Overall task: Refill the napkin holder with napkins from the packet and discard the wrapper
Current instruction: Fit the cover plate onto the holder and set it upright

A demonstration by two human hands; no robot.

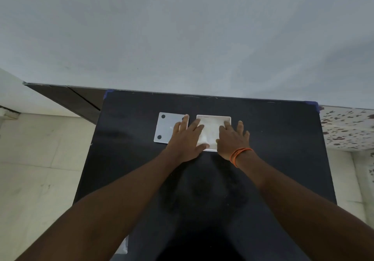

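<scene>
A white rectangular napkin holder (214,116) sits open on the black table, with white napkins (210,133) lying inside it. Its flat white lid (166,127), with dark round feet at the corners, lies just to the left. My left hand (187,139) rests flat with fingers spread, partly over the lid and partly on the left side of the napkins. My right hand (232,139), with an orange thread at the wrist, presses flat on the right side of the napkins. Neither hand grips anything.
The black table (273,159) stands against a grey wall (182,38). A clear plastic wrapper (123,246) peeks out at the table's near left edge, below my left forearm. Pale floor tiles lie to the left, speckled tiles to the right.
</scene>
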